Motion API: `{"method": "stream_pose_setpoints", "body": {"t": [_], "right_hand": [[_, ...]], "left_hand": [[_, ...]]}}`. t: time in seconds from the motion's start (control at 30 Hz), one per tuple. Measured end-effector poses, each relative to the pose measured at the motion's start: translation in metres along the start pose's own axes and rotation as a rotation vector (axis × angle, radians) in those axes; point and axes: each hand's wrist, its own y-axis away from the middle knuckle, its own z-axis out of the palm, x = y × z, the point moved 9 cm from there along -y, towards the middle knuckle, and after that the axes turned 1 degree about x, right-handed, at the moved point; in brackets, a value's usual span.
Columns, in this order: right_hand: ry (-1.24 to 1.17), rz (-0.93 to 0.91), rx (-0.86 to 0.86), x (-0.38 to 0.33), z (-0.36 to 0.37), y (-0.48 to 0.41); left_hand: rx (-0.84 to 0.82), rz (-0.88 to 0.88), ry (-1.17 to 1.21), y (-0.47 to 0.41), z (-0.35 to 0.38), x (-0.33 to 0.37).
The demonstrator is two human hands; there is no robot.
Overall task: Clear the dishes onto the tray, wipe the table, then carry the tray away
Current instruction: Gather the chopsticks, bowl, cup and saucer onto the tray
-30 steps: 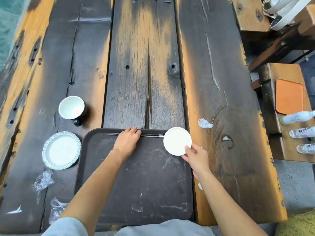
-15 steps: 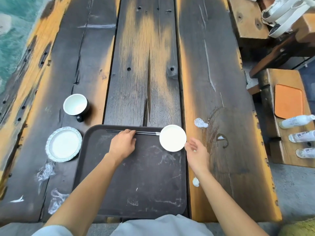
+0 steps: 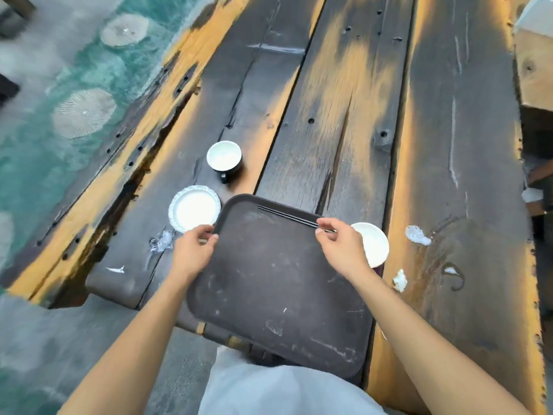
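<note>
A dark brown tray (image 3: 269,289) lies at the near edge of the wooden table (image 3: 344,100). Black chopsticks (image 3: 284,215) rest along its far rim. My right hand (image 3: 339,245) pinches their right end between thumb and forefinger. A small white dish (image 3: 374,244) sits in the tray's far right corner, partly hidden by that hand. Left of the tray, a white plate with a patterned rim (image 3: 193,208) lies flat on the table. My left hand (image 3: 193,250) has its curled fingers at the plate's near rim. A white-lined dark cup (image 3: 223,155) stands beyond the plate.
White foam blobs (image 3: 417,235) (image 3: 400,280) lie on the table right of the tray. Crumpled clear plastic (image 3: 161,241) lies beside my left hand. The table's left edge drops to teal water (image 3: 45,130). A wooden block (image 3: 535,70) stands at the right.
The view swung left and the camera tilted. My left hand left the chopsticks and moved left to the patterned plate. My right hand moved from beside the small dish onto the chopsticks' end.
</note>
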Motion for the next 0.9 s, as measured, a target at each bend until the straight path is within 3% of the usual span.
{"method": "stream_pose_setpoints", "body": {"t": [0.23, 0.53, 0.77, 0.9], "right_hand": [[-0.057, 0.082, -0.097, -0.057, 0.101, -0.028], [-0.264, 0.336, -0.124, -0.105, 0.236, -0.1], [-0.371, 0.482, -0.073, -0.11, 0.278, -0.138], [-0.446, 0.542, -0.067, -0.115, 0.285, -0.139]], "left_hand": [[0.018, -0.133, 0.023, -0.044, -0.068, -0.066], [-0.163, -0.216, 0.037, -0.15, -0.08, -0.124], [-0.409, -0.322, 0.292, -0.181, -0.046, -0.119], [-0.441, -0.304, 0.321, -0.188, -0.039, -0.125]]}}
